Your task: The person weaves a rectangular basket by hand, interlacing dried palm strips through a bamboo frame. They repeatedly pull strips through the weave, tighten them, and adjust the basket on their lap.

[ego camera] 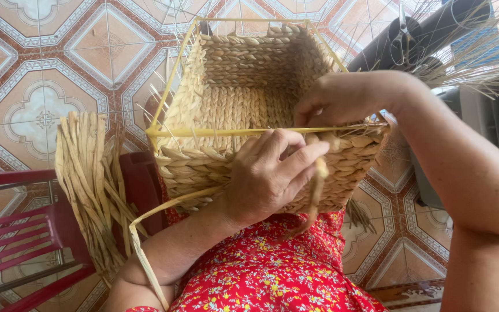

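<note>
Left hand (270, 176) is closed on a straw strand (320, 173) at the near rim of the woven basket (244, 98), held on the lap. Right hand (333, 101) pinches inside that rim. Next, the strand likely needs tucking.

Rectangular woven straw basket (244, 110), yellow wire frame, tilted on lap, unfinished rim

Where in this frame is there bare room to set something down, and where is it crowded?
Free: the tiled floor left of the woven basket, above the straw bundle, and the basket's empty inside. Crowded: the near rim, where the left hand and right hand work a strand, and the red chair under the bundle.
</note>
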